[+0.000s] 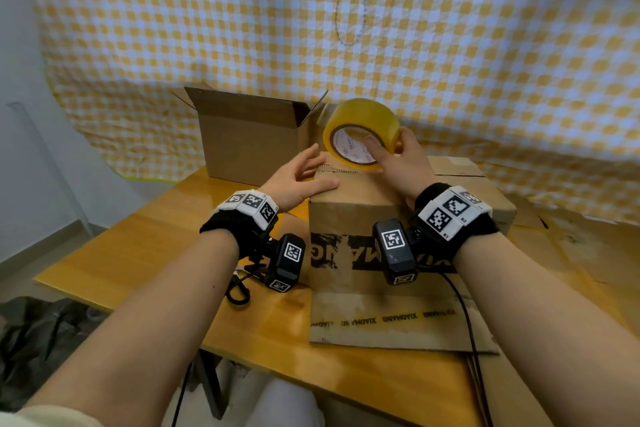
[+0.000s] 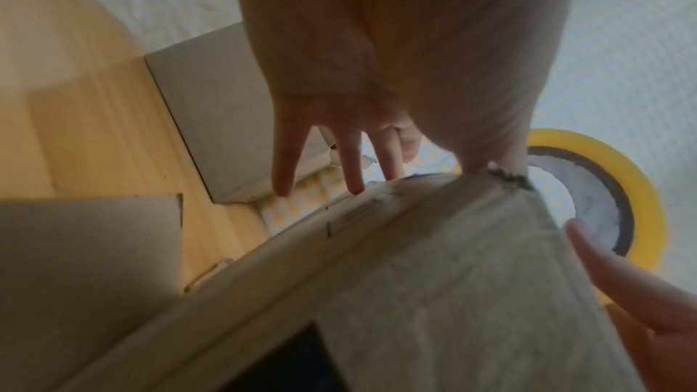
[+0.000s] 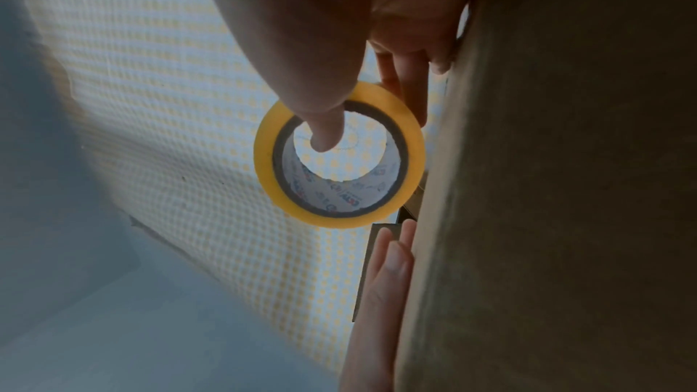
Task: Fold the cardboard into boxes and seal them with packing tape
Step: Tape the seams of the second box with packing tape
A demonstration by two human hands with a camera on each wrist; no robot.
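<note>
A wooden table [image 1: 173, 253] carries two cardboard boxes [image 1: 398, 219], flattened cardboard [image 1: 398, 326] and, seemingly, scissors [image 1: 239, 291].

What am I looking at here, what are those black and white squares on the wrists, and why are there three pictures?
No machine here: a person is working with bare hands. The patterned squares sit on wristbands that carry small cameras. The wide picture comes from a camera on the head, looking down; the other two come from the wrist cameras, looking along each hand.

On the table stands a closed box, with flat cardboard lying under it. Behind it stands an open box.

The right hand holds a tape roll, thumb through the core, its lower edge at the closed box's top. The left hand rests open on that box's top left corner, holding nothing.
</note>
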